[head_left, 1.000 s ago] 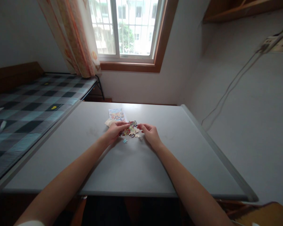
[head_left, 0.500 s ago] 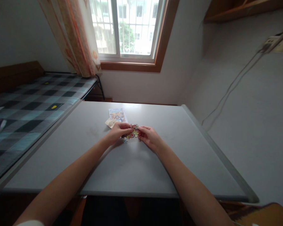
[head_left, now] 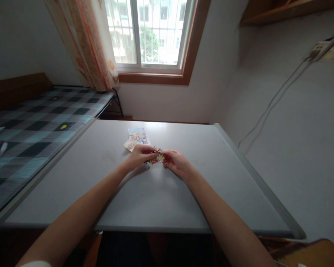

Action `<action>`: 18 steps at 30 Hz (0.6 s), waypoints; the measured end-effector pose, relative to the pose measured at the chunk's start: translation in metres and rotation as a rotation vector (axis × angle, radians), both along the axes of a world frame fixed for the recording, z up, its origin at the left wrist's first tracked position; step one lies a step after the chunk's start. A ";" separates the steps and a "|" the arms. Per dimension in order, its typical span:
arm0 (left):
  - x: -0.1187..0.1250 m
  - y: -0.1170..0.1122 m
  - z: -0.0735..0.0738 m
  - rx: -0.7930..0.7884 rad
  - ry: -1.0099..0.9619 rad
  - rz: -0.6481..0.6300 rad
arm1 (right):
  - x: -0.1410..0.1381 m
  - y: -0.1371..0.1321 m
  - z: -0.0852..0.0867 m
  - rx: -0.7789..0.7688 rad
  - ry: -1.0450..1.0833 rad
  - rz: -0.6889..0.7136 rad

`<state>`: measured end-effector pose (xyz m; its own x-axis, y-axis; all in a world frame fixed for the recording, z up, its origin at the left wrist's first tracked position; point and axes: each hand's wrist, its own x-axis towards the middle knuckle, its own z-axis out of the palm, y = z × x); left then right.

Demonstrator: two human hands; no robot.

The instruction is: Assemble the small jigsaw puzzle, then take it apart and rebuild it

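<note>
A small heap of colourful jigsaw puzzle pieces (head_left: pixel 156 159) lies on the light grey table (head_left: pixel 161 196), between my two hands. From the left, my left hand (head_left: pixel 140 155) reaches over the heap, its thumb and fingers closed on some of the pieces. My right hand (head_left: pixel 176 161) is at the heap's right edge with its fingers curled inward and pinched against pieces there. Which single pieces each hand grips is too small to tell. One pale blue piece (head_left: pixel 147 166) sits at the near left side of the heap.
Behind my left hand lie a printed picture sheet (head_left: pixel 139 135) and a beige paper scrap (head_left: pixel 130 145). A bed with a checked mattress (head_left: pixel 44 118) stands left of the table. The wall with a hanging cable (head_left: pixel 267 107) is on the right.
The pieces between my fingers have shifted slightly, and the heap's top looks a little lower. Both hands stay in almost the same place.
</note>
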<state>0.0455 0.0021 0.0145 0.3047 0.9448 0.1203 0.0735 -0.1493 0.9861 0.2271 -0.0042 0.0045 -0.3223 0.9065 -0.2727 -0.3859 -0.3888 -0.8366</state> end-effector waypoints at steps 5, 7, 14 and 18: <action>0.001 -0.001 -0.001 -0.056 -0.059 0.001 | 0.000 -0.003 0.004 0.020 0.057 0.048; 0.001 -0.001 0.000 -0.068 -0.072 -0.008 | -0.001 -0.004 0.004 0.019 0.066 0.066; 0.000 -0.001 -0.001 -0.062 -0.092 -0.049 | -0.006 -0.001 0.002 0.195 -0.030 -0.123; 0.000 0.000 -0.003 -0.058 -0.079 -0.031 | -0.006 -0.001 0.002 0.131 -0.033 -0.080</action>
<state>0.0456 0.0024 0.0117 0.3259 0.9411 0.0904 -0.0090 -0.0925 0.9957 0.2211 -0.0048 0.0063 -0.2402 0.9575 -0.1595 -0.3827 -0.2444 -0.8909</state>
